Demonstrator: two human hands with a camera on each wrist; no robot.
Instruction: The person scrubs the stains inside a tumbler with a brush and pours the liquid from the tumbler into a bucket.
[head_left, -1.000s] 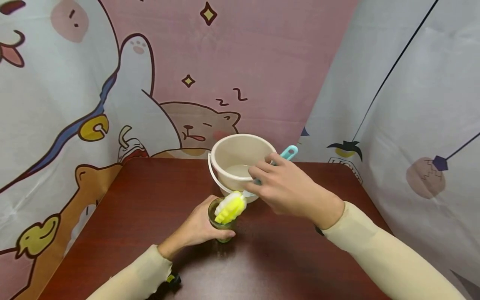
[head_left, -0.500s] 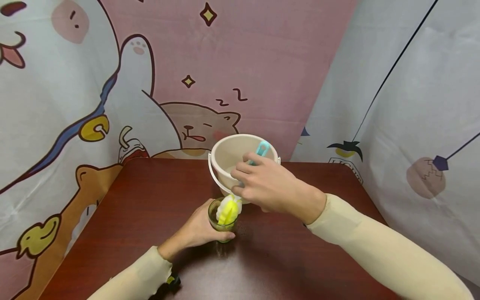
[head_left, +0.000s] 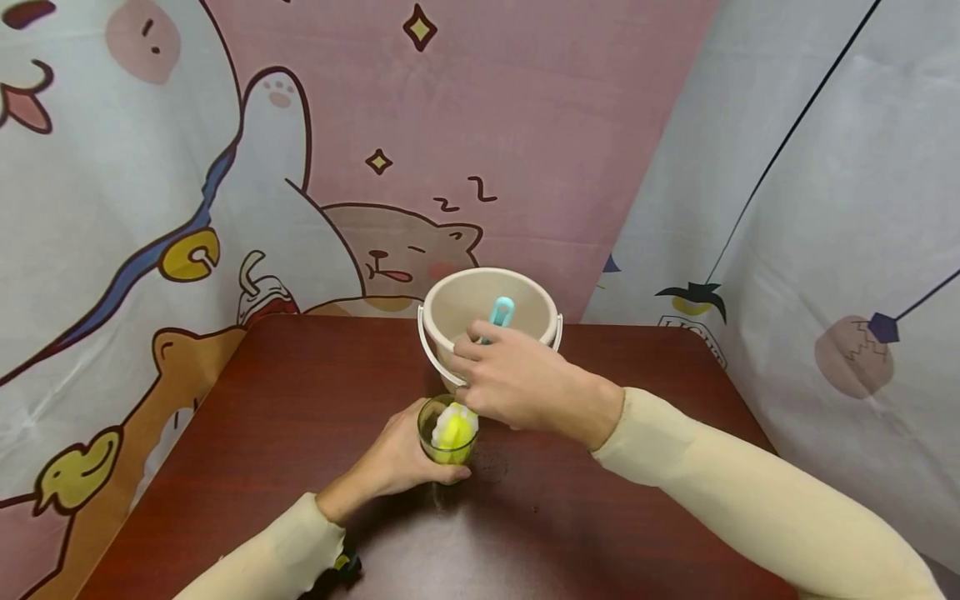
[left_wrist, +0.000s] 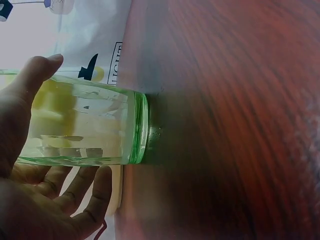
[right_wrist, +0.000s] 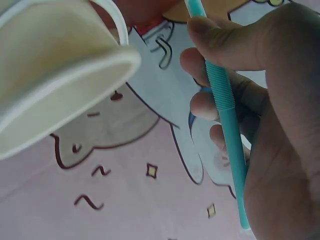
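In front of the bucket (head_left: 457, 302), we now see the sponge head (head_left: 454, 432) lower inside the glass (left_wrist: 102, 122), the left hand (head_left: 403, 456) wrapping its fingers round the glass, the right hand (head_left: 513, 377) clamping its own on the handle (right_wrist: 228, 120), apparently bringing the inside within reach.

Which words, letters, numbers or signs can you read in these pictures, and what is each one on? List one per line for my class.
"Z", twice: on the backdrop, above the sleeping animal.
"LIGHT": on the backdrop's right side, partly cut off by the table.
No lettering can be made out on the glass, brush or bucket.
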